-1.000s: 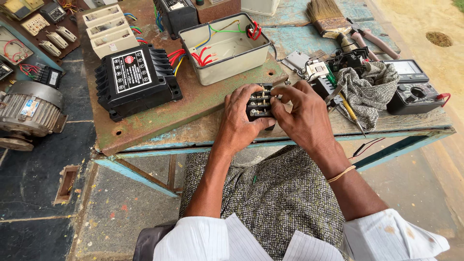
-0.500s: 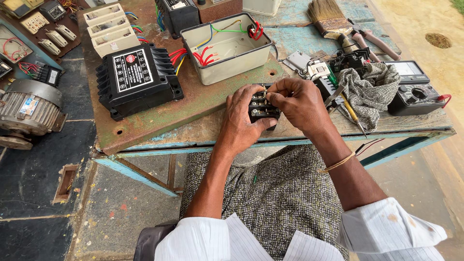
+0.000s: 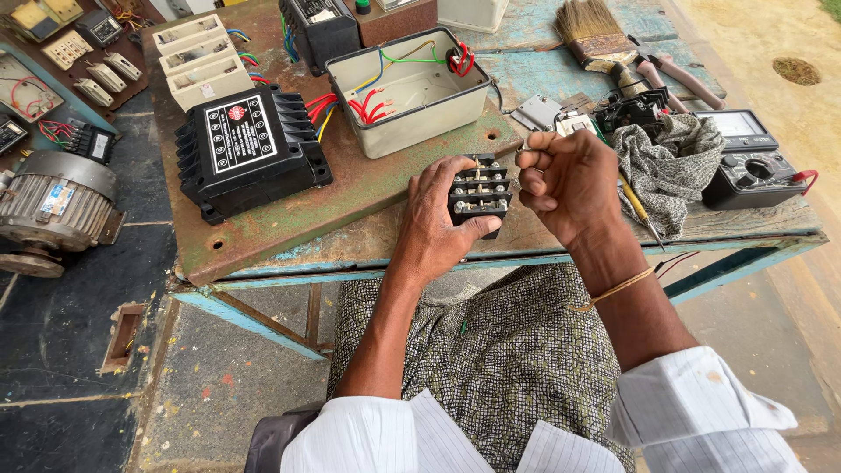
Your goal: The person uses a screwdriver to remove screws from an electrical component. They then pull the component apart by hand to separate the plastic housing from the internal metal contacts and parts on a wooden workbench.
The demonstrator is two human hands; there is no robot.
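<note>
Here the left hand (image 3: 438, 219) grips a black terminal block (image 3: 480, 193) upright at the near edge of the rusty workbench (image 3: 263, 236) — fingers closed around it. The right hand (image 3: 569, 180), just beside it, is curled shut — whether it pinches anything is unclear.

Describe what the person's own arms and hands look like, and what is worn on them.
Both hands are bare, with no gloves or rings to be seen on the left hand or the right hand. The forearms are bare too. White sleeves with thin stripes are rolled up to about the elbows. A thin band circles the right wrist; the left wrist shows nothing worn.
</note>
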